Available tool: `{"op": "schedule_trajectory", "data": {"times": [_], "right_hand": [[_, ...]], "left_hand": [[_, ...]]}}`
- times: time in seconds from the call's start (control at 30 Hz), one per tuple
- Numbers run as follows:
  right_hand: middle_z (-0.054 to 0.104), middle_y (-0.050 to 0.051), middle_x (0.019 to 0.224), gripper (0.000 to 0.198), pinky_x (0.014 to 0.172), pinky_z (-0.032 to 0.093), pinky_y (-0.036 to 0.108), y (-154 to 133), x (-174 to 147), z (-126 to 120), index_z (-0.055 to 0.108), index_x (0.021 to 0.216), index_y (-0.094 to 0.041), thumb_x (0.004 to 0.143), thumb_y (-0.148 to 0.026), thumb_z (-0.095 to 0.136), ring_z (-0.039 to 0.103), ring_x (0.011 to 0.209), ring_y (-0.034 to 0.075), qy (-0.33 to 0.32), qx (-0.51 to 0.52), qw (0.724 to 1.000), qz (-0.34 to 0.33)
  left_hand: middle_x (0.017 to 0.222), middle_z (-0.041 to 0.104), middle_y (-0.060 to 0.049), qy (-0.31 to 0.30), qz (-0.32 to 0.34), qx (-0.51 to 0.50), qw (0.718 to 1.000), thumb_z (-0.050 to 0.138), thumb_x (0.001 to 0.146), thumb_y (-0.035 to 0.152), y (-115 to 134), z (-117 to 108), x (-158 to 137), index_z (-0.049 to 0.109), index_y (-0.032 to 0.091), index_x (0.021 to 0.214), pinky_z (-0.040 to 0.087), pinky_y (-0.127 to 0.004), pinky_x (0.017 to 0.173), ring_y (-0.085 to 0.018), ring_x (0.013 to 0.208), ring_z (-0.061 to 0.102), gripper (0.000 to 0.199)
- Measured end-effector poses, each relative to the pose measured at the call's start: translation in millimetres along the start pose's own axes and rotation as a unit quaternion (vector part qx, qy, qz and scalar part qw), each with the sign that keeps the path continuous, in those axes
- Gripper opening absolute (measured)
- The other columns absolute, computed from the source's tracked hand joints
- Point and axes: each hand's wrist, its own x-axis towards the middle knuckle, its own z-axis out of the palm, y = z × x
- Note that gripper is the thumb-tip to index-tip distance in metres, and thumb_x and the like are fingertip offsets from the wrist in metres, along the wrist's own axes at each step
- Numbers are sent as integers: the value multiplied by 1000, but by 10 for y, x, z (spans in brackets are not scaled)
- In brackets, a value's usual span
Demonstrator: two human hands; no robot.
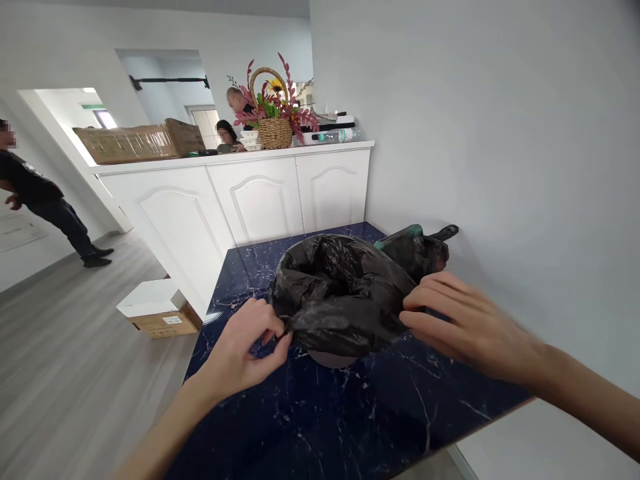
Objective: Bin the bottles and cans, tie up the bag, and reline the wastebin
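A black trash bag (345,320) lines a round bin (333,360), its edge folded out over the rim. Only a grey strip of the bin's lower wall shows below the plastic. At the near left of the rim, my left hand (250,343) pinches the bag's edge between thumb and fingers. On the right side, my right hand (455,320) grips the bag's edge with its fingers closed. Behind the bin, against the wall, lies a bundle of black bags (420,250) with a green part.
The bin stands on a dark blue marble-patterned table (310,427). Beyond is a white cabinet (260,193) bearing a flower basket (275,133), a plastic bottle (340,136) and a long cardboard box (135,143). An open carton (165,320) sits on the floor. People are in the background.
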Motion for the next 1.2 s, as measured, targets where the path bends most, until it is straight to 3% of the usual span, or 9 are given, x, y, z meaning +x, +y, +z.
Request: {"op": "schedule_trajectory", "data": {"times": [0.1,0.2,0.33,0.43,0.53,0.6,0.73,0.87,1.2], "right_hand": [[75,8,101,22,70,58,40,40,-133,222,68,114,-27,104,-14,54,73,82,25,-68,14,998,1],[78,7,106,24,69,60,39,75,-218,351,68,119,-27,104,-16,53,77,89,26,-137,65,988,24],[79,4,98,21,63,58,37,34,-190,191,67,116,-30,102,-18,57,77,78,25,-13,71,985,155],[76,9,118,26,83,63,46,-20,-19,25,64,126,-32,101,-26,65,76,100,30,93,69,972,204],[72,11,134,36,110,54,57,-10,215,60,63,135,-32,100,-37,72,65,132,35,23,100,985,140],[77,9,122,29,111,52,56,35,342,177,65,128,-29,102,-40,72,67,127,33,-23,127,988,81],[75,5,92,11,91,57,46,98,427,311,67,109,-24,109,-32,59,71,89,24,-34,133,990,24],[73,6,92,15,82,54,40,50,258,118,67,112,-24,112,-30,53,69,87,24,-56,90,994,31],[80,9,106,38,80,54,43,467,-1040,-505,71,116,-34,108,-64,50,76,88,27,-27,-126,976,178]], "left_hand": [[69,59,0,-69,62,84,992,60,96,17,-47,140,-74,58,25,78,36,-34,66,-18,65,52,20],[82,69,-4,-151,52,67,985,60,101,26,-129,274,-219,69,25,91,43,-33,70,-21,75,64,14],[85,69,-1,-228,-98,-60,967,63,102,42,-258,371,-628,66,28,131,45,-29,63,-16,62,63,32],[72,57,5,-125,-260,-159,944,60,103,51,-417,462,-914,61,25,127,42,-27,59,-14,55,53,36],[65,48,6,-20,-379,-191,905,58,100,66,-624,587,-1023,64,21,107,38,-27,57,-15,56,48,46],[62,44,7,8,-418,-192,888,51,100,73,-743,649,-1033,63,20,102,34,-27,53,-14,52,43,55],[62,44,7,14,-424,-174,888,43,102,75,-845,667,-1083,63,19,102,33,-27,53,-14,52,42,59],[65,52,4,-11,-403,-141,904,47,103,70,-832,649,-1167,66,21,97,36,-28,59,-17,60,49,54],[75,69,0,-116,-319,-53,939,48,106,54,-738,711,-1230,71,26,97,34,-30,64,-20,64,61,37]]}}
